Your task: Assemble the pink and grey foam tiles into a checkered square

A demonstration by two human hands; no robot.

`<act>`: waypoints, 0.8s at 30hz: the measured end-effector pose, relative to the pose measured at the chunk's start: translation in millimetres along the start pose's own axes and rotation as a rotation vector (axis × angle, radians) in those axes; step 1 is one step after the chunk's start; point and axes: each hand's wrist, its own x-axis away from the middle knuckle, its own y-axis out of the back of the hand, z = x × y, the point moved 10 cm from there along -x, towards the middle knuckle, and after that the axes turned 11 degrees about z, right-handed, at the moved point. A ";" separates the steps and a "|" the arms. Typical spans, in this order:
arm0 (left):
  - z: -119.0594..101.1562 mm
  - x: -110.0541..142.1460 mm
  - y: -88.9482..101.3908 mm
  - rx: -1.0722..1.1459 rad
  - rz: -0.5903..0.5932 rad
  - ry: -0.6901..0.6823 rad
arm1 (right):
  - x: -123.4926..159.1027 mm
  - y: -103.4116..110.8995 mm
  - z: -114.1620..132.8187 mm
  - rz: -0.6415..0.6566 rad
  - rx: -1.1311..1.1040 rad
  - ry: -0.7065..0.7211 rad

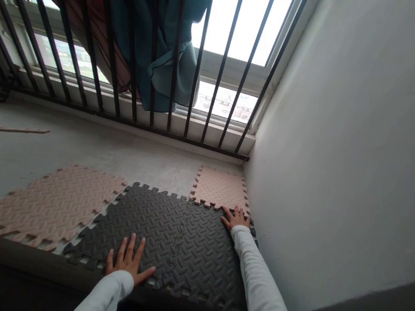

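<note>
Two dark grey foam puzzle mats (175, 234), joined side by side, lie on the concrete floor. My left hand (127, 261) rests flat on the near edge of the left dark mat, fingers spread. My right hand (236, 217) lies flat with fingers stretched out on the far right corner, across the seam where a small beige foam mat (220, 188) meets the dark one. Both arms wear white sleeves.
Larger beige foam mats (50, 204) lie to the left, a little apart from the dark ones. A white wall (350, 146) runs close along the right. Black window bars (174, 66) and hanging cloth (163, 38) stand behind. A thin wooden strip (7, 129) lies far left.
</note>
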 end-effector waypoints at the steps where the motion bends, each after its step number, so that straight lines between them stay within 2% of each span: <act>1: -0.7 1.6 2.5 -0.003 -0.013 -0.005 | 0.2 1.3 -0.3 0.000 0.011 -0.006; 3: -1.5 4.2 6.0 -0.017 -0.022 -0.004 | -0.5 1.1 -1.0 0.006 0.024 -0.015; 9: -1.9 5.9 5.1 -0.055 0.077 0.034 | -3.8 -9.9 -4.7 -0.043 0.011 -0.009; 13: -3.2 7.6 7.1 -0.053 0.097 0.036 | -3.1 -12.8 -3.1 0.020 -0.001 -0.003; 17: -3.3 8.6 8.7 -0.055 0.078 0.047 | 1.4 -8.5 8.6 0.089 -0.015 -0.026; 20: -3.5 8.7 9.3 -0.050 0.046 0.048 | 4.7 -4.6 18.0 0.058 -0.015 -0.033; 24: -3.6 9.3 10.0 -0.037 0.018 0.045 | 6.3 -3.4 16.9 0.052 -0.077 -0.020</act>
